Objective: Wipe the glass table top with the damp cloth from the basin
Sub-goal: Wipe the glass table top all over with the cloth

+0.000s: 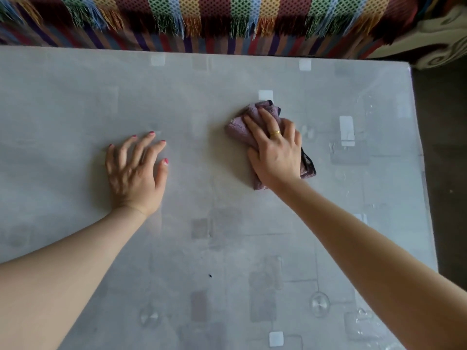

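The glass table top (207,92) fills most of the view, grey and hazy, with a patterned floor showing through it. My right hand (276,150) presses flat on a crumpled mauve cloth (238,128) right of centre; a gold ring is on one finger. The cloth shows beyond the fingertips and beside the heel of the palm. My left hand (136,170) rests palm down on the bare glass to the left, fingers spread, holding nothing. The basin is not in view.
A sofa with a striped, fringed, multicoloured throw (202,18) runs along the table's far edge. The table's right edge (419,152) borders dark floor. Wet streaks and droplets (369,107) glisten on the glass near that edge. A small dark speck (210,275) lies nearer me.
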